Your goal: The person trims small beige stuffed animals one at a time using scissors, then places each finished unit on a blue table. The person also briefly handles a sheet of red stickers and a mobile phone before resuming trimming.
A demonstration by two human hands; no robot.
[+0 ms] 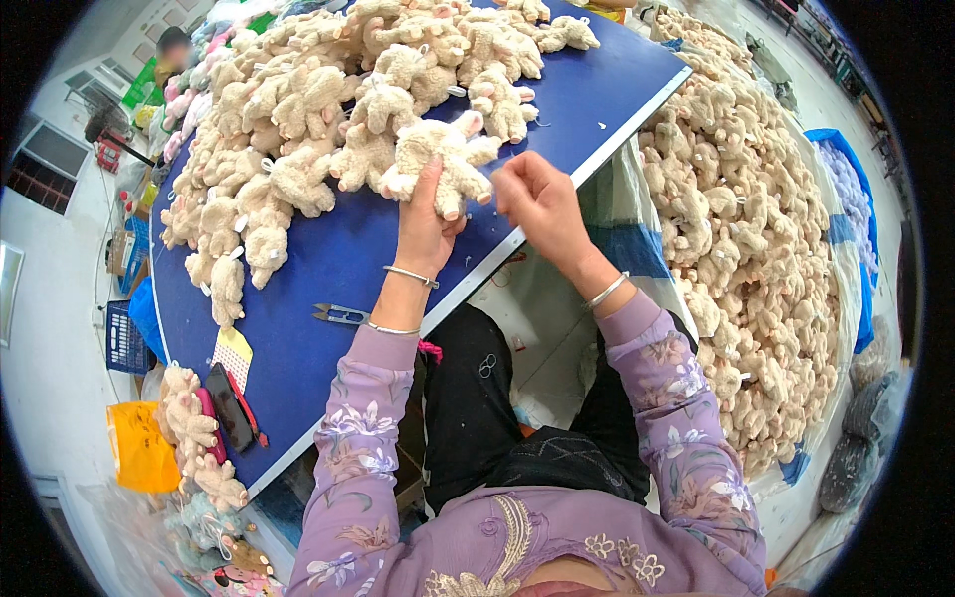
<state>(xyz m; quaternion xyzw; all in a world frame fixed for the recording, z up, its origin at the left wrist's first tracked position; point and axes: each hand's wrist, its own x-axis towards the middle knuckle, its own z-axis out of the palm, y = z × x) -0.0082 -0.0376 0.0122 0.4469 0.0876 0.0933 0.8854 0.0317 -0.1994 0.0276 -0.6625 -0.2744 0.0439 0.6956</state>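
One plush toy (451, 156) sat in the left hand's grip (429, 214); the right hand's grip (540, 204) was closed, contents unclear; a hard tug could have torn the toy.

Plush toys (308, 95) lie piled on the table (288, 368) behind the snips (343, 315).

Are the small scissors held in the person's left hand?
No, the scissors lie on the blue table, and the left hand holds a cream plush toy.
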